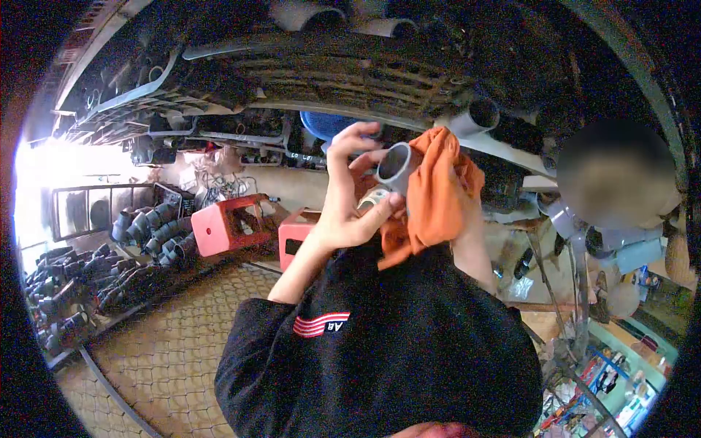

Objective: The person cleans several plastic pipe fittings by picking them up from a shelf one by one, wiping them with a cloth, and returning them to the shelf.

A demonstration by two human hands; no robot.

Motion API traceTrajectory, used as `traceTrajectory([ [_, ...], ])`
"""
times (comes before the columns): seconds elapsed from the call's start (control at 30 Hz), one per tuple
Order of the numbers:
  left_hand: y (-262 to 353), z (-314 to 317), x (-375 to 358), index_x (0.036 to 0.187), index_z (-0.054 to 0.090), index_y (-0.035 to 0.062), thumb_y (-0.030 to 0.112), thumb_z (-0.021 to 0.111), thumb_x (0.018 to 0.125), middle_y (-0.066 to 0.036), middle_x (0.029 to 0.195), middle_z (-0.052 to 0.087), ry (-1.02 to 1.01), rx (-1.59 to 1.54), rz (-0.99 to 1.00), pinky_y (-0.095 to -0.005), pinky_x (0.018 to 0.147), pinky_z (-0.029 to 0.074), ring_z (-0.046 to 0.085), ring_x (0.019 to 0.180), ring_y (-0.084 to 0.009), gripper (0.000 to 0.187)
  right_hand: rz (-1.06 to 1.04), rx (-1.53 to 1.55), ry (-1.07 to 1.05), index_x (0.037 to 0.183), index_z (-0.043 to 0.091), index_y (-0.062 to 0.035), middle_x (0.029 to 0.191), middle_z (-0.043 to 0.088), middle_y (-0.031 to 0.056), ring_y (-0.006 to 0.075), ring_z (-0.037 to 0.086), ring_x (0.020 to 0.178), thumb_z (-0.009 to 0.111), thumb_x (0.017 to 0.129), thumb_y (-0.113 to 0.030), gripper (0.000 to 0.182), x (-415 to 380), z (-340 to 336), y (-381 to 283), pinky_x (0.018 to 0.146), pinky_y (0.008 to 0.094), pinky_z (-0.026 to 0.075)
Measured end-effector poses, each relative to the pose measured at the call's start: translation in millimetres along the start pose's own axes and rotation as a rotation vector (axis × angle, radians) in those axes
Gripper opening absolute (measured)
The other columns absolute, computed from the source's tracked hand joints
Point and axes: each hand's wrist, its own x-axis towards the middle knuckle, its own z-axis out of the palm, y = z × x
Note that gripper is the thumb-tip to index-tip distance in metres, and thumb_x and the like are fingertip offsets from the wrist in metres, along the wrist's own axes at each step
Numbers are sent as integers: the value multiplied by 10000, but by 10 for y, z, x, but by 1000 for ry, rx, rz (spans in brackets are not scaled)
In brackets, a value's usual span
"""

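Observation:
In front of my chest is a grey plastic pipe fitting [396, 166], its round open end turned toward my left hand [349, 197]. The thumb of that hand presses near the lower rim, and its fingers curve around the upper side, slightly blurred. An orange cloth [432, 193] is bunched against the fitting's other side and hangs below it. My right hand [472, 204] grips the cloth from behind, with most of its fingers hidden by the folds.
A rack [314, 77] with pipes and fittings stands ahead. Red plastic stools [223, 228] are at the left, near piles of dark fittings [80, 281] and wire mesh [190, 321]. Another person [617, 175] is at the right, by a shelf of small goods [613, 379].

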Motion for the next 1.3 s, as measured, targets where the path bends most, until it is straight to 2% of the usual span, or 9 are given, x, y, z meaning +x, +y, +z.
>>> traceTrajectory([
  [0.07,-131,-119,-105,1192,400,-4,97,587,794,-135,1232,417,-89,49,-348,-312,814,465,466,1076,-184,452,16,-214,24,1230,485,-16,1188,566,107,226,548,1090,640,869,-217,442,-37,47,-65,949,350,421],
  [0.13,-325,-211,-236,1284,366,0,125,511,833,-82,1135,523,-243,-19,-512,-276,816,453,492,1035,-119,490,690,1396,368,1177,516,-5,1171,562,125,257,547,1079,599,891,-210,361,-143,88,-149,961,391,402],
  [0.4,-308,-107,-203,1257,438,56,150,595,851,-30,1107,558,-42,-334,-887,-272,789,436,543,959,-133,445,475,1490,321,1152,520,7,1100,600,112,219,574,1030,616,858,-156,350,-136,-61,26,912,354,433],
  [0.53,-638,-280,-195,1210,459,68,161,638,813,-55,1062,571,-69,-462,-626,-293,742,466,564,933,-156,446,602,1325,398,1204,487,13,1112,587,97,174,563,1042,621,850,-91,392,-242,75,221,922,318,432],
  [0.57,-472,-270,-140,1228,443,63,115,608,790,-84,1045,566,-52,-483,-668,-309,771,467,571,931,-175,472,817,1407,421,1203,497,3,1119,579,93,174,552,1066,655,821,-135,436,-304,90,207,940,326,423],
  [0.77,-597,-238,-108,1258,424,46,150,430,776,-118,1103,548,-28,-537,-698,-344,928,407,546,1037,-214,494,427,2135,205,1356,318,29,1385,382,154,256,459,1201,711,746,-314,803,-405,340,113,1061,381,300],
  [0.87,-538,-139,-104,1255,446,40,294,386,869,-96,1166,536,-319,-540,-727,-334,989,343,498,1108,-208,465,293,1555,207,1412,200,1,1445,284,147,261,399,1266,772,707,-321,964,-147,151,-114,1055,383,306],
  [1.03,-572,60,-218,1192,520,37,453,296,968,-86,1172,562,-117,-287,-768,-336,989,361,523,1096,-195,523,497,1584,377,1025,630,0,1011,636,98,240,591,1030,663,816,-174,274,-96,216,-231,922,354,429],
  [1.3,-605,24,-328,1024,611,25,389,396,964,-61,929,638,-66,-532,-913,-286,772,458,584,810,-128,427,993,2151,261,1029,581,20,955,652,121,188,634,849,521,943,-277,315,-182,283,-63,776,295,500],
])
